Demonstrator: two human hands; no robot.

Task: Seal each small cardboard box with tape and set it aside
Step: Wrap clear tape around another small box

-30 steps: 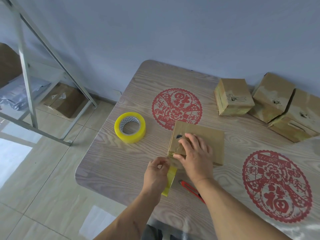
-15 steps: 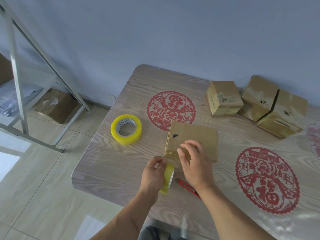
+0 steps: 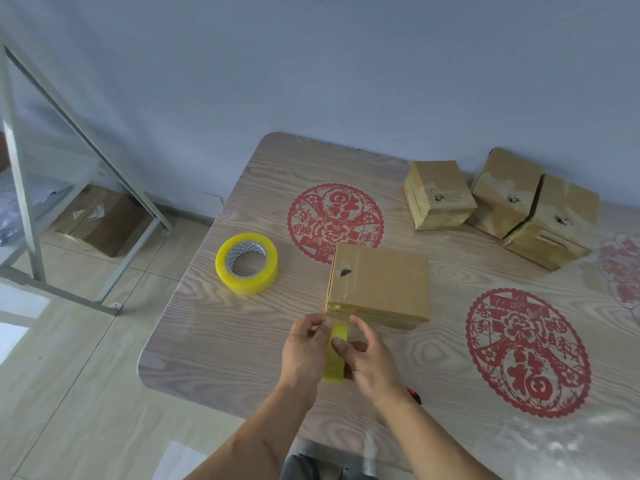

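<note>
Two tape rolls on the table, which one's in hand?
The smaller yellow roll, held upright between the left hand and right hand below the box. The larger roll lies flat, untouched.

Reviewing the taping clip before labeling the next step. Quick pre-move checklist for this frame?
1. Tape roll held: ok. Left hand and right hand both grip the small tape roll.
2. Tape attached to cardboard box: cannot tell; clear film seems to span the near edge.
3. Box steadied: not ok; neither hand rests on it.
4. Cutter within reach: ok; red cutter lies under the right wrist, mostly hidden.
5. Set-aside space: ok; bare table lies before the three taped boxes.
6. Spare tape roll: ok, left of the box.
</note>
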